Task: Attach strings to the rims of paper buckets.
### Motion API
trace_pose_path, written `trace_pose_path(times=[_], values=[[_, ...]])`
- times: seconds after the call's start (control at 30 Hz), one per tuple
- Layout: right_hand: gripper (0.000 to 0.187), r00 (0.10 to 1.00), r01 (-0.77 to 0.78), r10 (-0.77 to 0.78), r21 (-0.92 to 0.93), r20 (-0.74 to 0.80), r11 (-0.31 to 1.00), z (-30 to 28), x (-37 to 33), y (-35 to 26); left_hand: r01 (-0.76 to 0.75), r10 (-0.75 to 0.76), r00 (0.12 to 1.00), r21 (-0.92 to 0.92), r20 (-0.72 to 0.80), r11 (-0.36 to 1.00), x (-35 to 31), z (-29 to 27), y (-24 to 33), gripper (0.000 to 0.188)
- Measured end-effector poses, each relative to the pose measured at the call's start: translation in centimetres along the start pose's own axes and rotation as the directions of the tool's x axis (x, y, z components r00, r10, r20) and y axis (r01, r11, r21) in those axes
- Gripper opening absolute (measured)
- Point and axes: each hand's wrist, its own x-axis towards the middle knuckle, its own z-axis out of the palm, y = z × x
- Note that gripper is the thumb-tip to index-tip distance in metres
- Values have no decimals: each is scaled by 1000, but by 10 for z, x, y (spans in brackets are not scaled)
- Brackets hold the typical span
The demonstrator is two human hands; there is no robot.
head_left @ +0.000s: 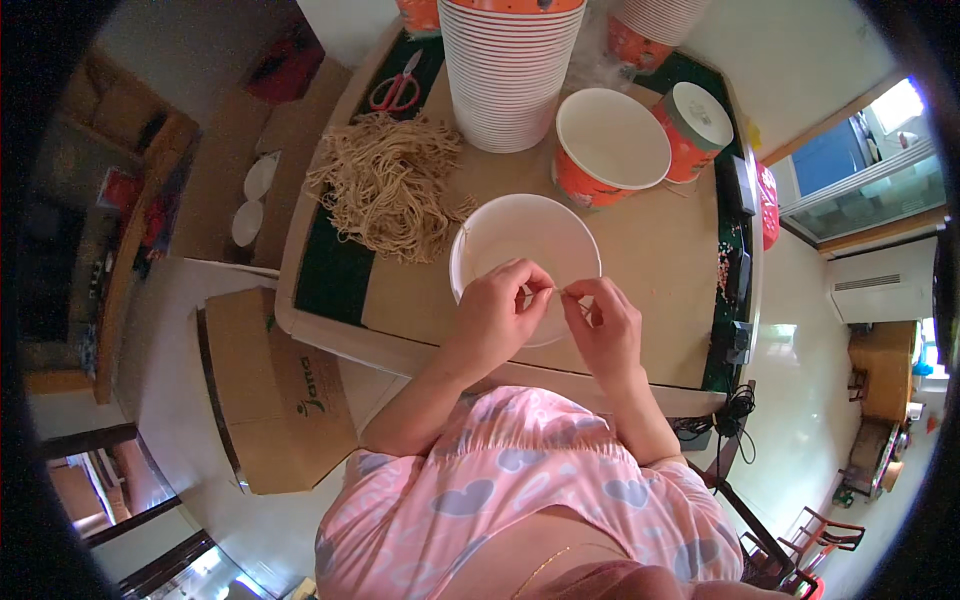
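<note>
So both hands are up close together around the middle of the frame, fingertips almost meeting. The left hand has its thumb and index finger pinched tight on a thin tan strand, and the right hand grips the same bit from the other side, just as narrow. What they've got is tiny from where I'm standing, so I can't tell whether there's a knot in it.

Right under the fingers, mid-frame, sits an open white bucket, mouth up. Can't really tell if either hand touches its rim. Just up and left of it there's a big messy heap of tan string, partly on a brown cardboard sheet and partly over the green tabletop. Red-handled scissors lie just above the heap, toward the upper left.

Top center is a tall stack of nested buckets, white rims piled up. Right of that stands an orange-sided bucket, open end up, and beside it another with its white base facing up. A second stack pokes in at the upper right. Down on the floor, left side of the frame, there's a brown cardboard box.
</note>
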Motion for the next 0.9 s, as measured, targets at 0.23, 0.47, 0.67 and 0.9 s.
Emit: trace_pose_path(times=[0.23,0.47,0.67,0.9], values=[[9,1000,3,-3,23,5,1000,1,-1,2,41,-40,999,-98,6,994,-2,-1,-3,13],[14,998,55,-55,3,13,999,3,-2,7,-8,14,998,-110,58,994,4,2,4,11],[23,1000,-18,18,-20,-21,1000,4,-4,3,-30,31,999,-44,10,999,6,4,-1,8],[18,998,52,-52,-4,-30,999,9,-2,-1,-34,33,999,-67,-22,997,4,4,-1,8]])
